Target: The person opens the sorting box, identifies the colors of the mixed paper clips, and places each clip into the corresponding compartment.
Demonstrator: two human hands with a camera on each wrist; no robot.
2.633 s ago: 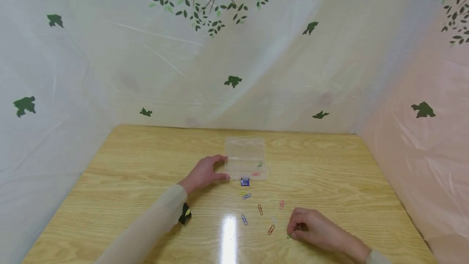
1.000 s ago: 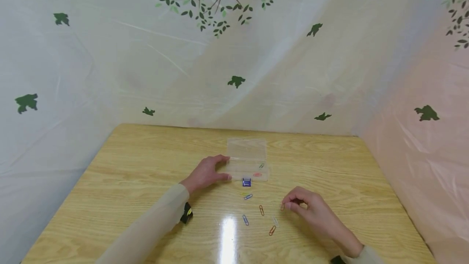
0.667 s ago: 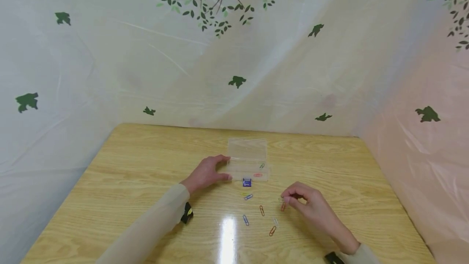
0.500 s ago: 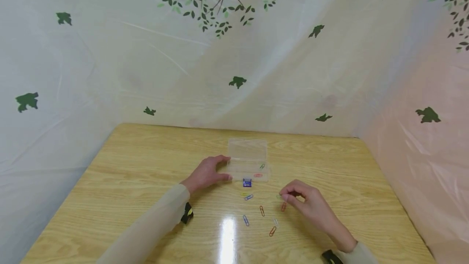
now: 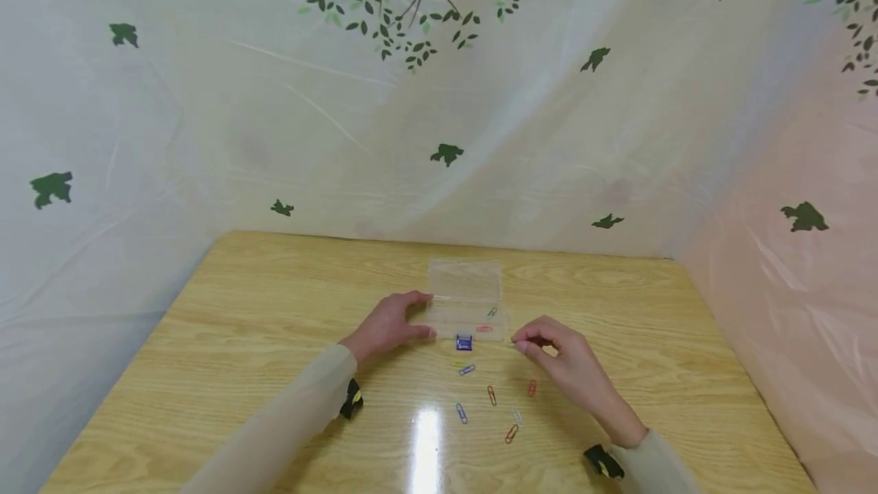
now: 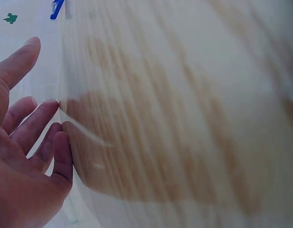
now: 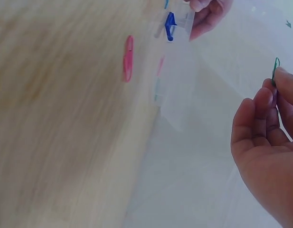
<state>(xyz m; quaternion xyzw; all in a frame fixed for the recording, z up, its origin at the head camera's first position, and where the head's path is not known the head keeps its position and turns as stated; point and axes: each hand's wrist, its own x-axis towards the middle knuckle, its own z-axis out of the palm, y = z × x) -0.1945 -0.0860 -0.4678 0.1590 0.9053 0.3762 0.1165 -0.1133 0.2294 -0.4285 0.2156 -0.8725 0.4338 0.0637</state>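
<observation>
Head view: the left hand [image 5: 391, 324], spread wide, touches the clear plastic box [image 5: 449, 317] at its left end; the right hand [image 5: 568, 366], just right of the box, pinches a green paperclip [image 5: 513, 341]. The lid [image 5: 465, 280] bounds its far side; room lies rightward. Left wrist view: thumb held apart. Right wrist view: the green paperclip's loop protrudes; probably light, springy, slick, best held endwise.
</observation>
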